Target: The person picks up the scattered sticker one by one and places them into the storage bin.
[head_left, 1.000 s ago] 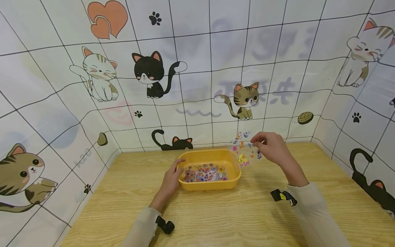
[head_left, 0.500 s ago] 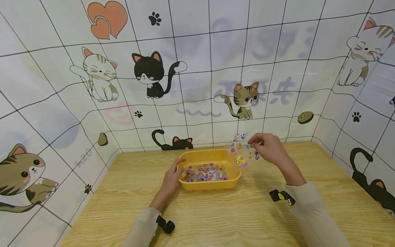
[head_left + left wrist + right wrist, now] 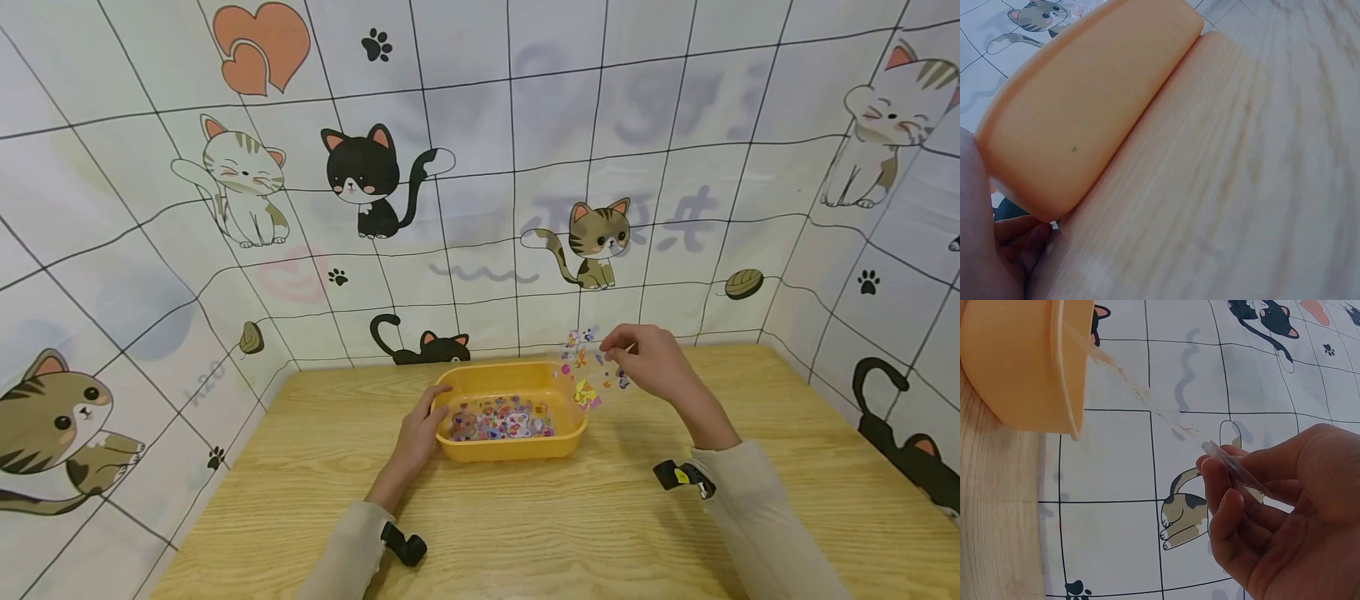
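A yellow plastic tray (image 3: 510, 451) sits on the table, with clear sheets of small colourful stickers (image 3: 498, 421) lying inside it. My left hand (image 3: 411, 435) grips the tray's left end; the left wrist view shows fingers (image 3: 1019, 234) curled at the tray's corner (image 3: 1054, 175). Beyond the tray's right rim, my right hand (image 3: 651, 362) pinches a transparent sticker sheet (image 3: 582, 367) printed with bright little pictures. Seen nearly edge-on in the right wrist view, that sheet (image 3: 1147, 397) runs from between thumb and fingers toward the tray's opening.
Light wood-grain table (image 3: 525, 525) surrounds the tray. A white gridded backdrop (image 3: 480, 192) with cartoon cats rises behind the table and on both sides. Black wrist cameras (image 3: 403, 546) are strapped over both sleeves.
My right hand has shifted slightly left with the sticker sheet, bringing it over the tray's right rim. The left hand and the tray stay where they were.
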Demonstrator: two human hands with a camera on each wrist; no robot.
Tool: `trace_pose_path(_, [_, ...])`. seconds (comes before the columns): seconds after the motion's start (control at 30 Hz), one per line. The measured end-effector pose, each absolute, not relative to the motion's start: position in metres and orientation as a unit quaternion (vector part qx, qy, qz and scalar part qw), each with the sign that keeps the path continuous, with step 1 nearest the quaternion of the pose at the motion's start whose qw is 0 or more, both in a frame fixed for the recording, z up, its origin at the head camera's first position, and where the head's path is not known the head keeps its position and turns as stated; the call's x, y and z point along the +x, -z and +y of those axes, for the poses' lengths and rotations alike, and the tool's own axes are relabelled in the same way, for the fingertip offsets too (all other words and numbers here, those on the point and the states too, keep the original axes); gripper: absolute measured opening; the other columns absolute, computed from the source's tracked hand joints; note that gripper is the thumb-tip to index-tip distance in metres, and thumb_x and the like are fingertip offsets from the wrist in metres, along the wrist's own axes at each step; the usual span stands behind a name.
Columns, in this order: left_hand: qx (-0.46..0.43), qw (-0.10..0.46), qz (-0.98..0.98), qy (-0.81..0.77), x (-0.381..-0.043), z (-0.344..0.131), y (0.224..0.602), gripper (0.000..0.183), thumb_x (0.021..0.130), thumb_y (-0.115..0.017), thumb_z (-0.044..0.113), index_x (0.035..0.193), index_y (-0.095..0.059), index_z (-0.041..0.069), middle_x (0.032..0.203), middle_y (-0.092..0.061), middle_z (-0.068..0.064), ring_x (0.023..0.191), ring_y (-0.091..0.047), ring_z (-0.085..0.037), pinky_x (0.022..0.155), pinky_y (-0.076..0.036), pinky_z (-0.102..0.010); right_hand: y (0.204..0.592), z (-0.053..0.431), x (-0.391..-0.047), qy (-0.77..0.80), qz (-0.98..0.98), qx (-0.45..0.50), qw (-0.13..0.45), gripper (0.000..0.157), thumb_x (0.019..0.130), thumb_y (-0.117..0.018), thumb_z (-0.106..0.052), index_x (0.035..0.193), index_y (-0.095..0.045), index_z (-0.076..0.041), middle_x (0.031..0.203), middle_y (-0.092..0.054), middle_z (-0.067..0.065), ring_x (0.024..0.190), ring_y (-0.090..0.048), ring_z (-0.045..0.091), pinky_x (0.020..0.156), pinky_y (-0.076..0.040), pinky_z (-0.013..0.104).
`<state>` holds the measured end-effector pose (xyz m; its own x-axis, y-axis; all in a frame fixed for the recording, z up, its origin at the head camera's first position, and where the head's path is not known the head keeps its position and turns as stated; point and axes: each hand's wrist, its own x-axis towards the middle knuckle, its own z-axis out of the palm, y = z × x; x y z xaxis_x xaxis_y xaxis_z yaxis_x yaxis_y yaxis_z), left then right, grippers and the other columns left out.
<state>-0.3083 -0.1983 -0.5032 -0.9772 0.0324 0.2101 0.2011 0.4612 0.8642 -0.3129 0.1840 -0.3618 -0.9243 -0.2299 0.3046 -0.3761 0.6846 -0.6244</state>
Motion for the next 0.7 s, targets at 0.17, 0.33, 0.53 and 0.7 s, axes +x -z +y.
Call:
trace_pose_path(0.17, [-0.069, 0.083, -0.851, 0.514, -0.3074, -0.1973, 0.5017, 0.037, 0.108, -0.047, 0.025, 0.144, -0.055, 0.026, 0.159, -0.049, -0.011, 0.150, -0.042, -0.035, 0.122, -0.034, -0.060, 0.3626, 0.1831, -0.3134, -0.359, -0.913, 0.167, 0.101, 0.017, 0.101, -0.057, -0.006, 0.107, -0.073, -0.003, 0.103, -0.076, 0.018, 0.076, -0.068, 0.019, 0.057, -0.051, 0.032])
trace_pose_path(0.33, [-0.066, 0.081, -0.853, 0.512, -0.3061, -0.1968, 0.4978, 0.037, 0.108, -0.047, 0.026, 0.144, -0.055, 0.027, 0.159, -0.049, -0.011, 0.149, -0.043, -0.036, 0.121, -0.034, -0.060, 0.3625, 0.1822, -0.3139, -0.357, -0.912, 0.173, 0.104, 0.017, 0.101, -0.058, -0.006, 0.107, -0.073, -0.002, 0.102, -0.076, 0.017, 0.076, -0.067, 0.019, 0.057, -0.050, 0.031])
trace_pose_path(0.53, [-0.068, 0.081, -0.853, 0.511, -0.3063, -0.1977, 0.4983, 0.037, 0.108, -0.047, 0.025, 0.144, -0.055, 0.025, 0.159, -0.049, -0.013, 0.149, -0.043, -0.038, 0.120, -0.035, -0.061, 0.3631, 0.1811, -0.3139, -0.353, -0.914, 0.173, 0.103, 0.016, 0.101, -0.058, -0.006, 0.106, -0.073, -0.002, 0.101, -0.076, 0.017, 0.076, -0.067, 0.019, 0.057, -0.050, 0.031])
trace_pose_path(0.7, [-0.071, 0.082, -0.851, 0.514, -0.3082, -0.1978, 0.5012, 0.037, 0.108, -0.046, 0.024, 0.143, -0.056, 0.023, 0.159, -0.050, -0.012, 0.151, -0.041, -0.037, 0.121, -0.034, -0.061, 0.3638, 0.1800, -0.3133, -0.350, -0.915, 0.173, 0.102, 0.016, 0.101, -0.058, -0.006, 0.106, -0.073, -0.002, 0.101, -0.076, 0.016, 0.076, -0.067, 0.020, 0.057, -0.050, 0.031])
